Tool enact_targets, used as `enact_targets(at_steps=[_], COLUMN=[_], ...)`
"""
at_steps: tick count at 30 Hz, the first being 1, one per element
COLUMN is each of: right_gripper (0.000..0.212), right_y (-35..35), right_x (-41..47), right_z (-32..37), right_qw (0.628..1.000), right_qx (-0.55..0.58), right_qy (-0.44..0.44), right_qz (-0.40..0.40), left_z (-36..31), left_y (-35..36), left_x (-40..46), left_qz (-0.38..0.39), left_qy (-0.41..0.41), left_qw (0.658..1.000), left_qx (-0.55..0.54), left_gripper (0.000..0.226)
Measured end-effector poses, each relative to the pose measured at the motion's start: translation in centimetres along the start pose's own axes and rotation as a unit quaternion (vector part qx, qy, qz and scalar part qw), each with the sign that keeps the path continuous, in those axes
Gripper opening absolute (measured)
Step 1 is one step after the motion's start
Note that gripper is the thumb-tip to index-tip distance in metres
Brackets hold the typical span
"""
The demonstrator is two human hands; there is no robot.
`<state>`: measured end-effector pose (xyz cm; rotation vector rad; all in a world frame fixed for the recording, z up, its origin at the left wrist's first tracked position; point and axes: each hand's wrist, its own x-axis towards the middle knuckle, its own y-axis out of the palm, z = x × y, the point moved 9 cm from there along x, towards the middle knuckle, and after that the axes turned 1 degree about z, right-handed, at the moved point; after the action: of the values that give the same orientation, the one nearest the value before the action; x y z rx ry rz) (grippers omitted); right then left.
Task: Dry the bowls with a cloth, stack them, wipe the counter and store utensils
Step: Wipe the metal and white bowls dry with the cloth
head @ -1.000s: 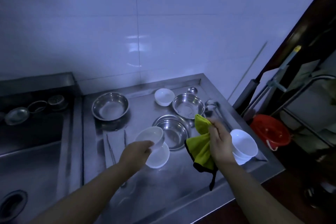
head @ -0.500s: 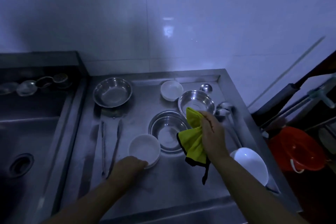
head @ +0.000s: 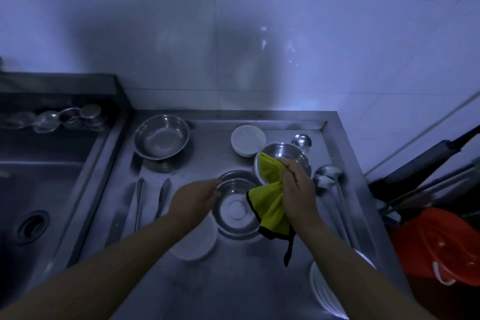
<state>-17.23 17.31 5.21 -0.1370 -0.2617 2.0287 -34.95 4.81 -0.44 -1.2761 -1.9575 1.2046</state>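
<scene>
Left hand (head: 197, 197) pinches left rim of round stainless steel bowl (head: 235, 209) at counter centre. Right hand (head: 296, 187) grips bunched yellow-green cloth with black trim (head: 271, 205), hanging over bowl's right edge. White ceramic bowl (head: 197, 244) just beside steel bowl, toward front edge, under left forearm. White bowl stack (head: 327, 291) at front right corner.
</scene>
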Motion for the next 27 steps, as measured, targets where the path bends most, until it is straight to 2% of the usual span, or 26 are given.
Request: enact_targets(at_steps=[3, 6, 8, 11, 12, 14, 17, 21, 25, 27], right_gripper=[0.035, 0.040, 0.041, 0.043, 0.044, 0.045, 0.046, 0.043, 0.039, 0.039], right_y=[-1.5, -3.3, -4.1, -5.0, -5.3, -5.8, -6.1, -5.4, -2.9, -1.2], right_x=[1.7, 3.0, 3.6, 4.2, 4.3, 4.5, 4.5, 4.6, 4.6, 4.3], right_z=[-0.7, -0.9, -1.2, -2.3, -2.7, -3.3, -3.5, -2.7, -1.5, -0.1], right_qw=[0.999, 0.998, 0.997, 0.995, 0.995, 0.994, 0.994, 0.996, 0.997, 0.998], right_qx=[0.010, 0.032, 0.044, 0.061, 0.065, 0.068, 0.068, 0.063, 0.060, 0.062], right_qy=[0.025, 0.028, 0.026, 0.035, 0.040, 0.046, 0.047, 0.038, 0.037, 0.016], right_qz=[-0.020, -0.054, -0.063, -0.065, -0.068, -0.076, -0.075, -0.056, -0.038, -0.024], left_z=[0.4, 1.2, 2.4, 3.0, 2.9, 3.1, 3.3, 4.6, 7.1, 8.5], left_y=[1.9, 6.1, 9.0, 12.1, 12.6, 13.3, 13.2, 11.6, 7.3, 4.5], left_x=[6.5, 11.9, 14.1, 16.0, 16.4, 16.8, 17.3, 16.2, 12.9, 10.3], left_qz=[0.001, 0.026, 0.033, 0.002, -0.003, -0.014, -0.049, -0.083, -0.066, -0.083], left_qy=[-0.131, -0.248, -0.344, -0.398, -0.407, -0.425, -0.430, -0.427, -0.399, -0.389], left_qw=[0.985, 0.937, 0.872, 0.770, 0.745, 0.717, 0.692, 0.690, 0.738, 0.725], left_qx=[-0.113, -0.246, -0.348, -0.499, -0.529, -0.553, -0.579, -0.579, -0.541, -0.563], left_gripper=[0.034, 0.032, 0.035, 0.042, 0.041, 0.039, 0.045, 0.047, 0.018, 0.009])
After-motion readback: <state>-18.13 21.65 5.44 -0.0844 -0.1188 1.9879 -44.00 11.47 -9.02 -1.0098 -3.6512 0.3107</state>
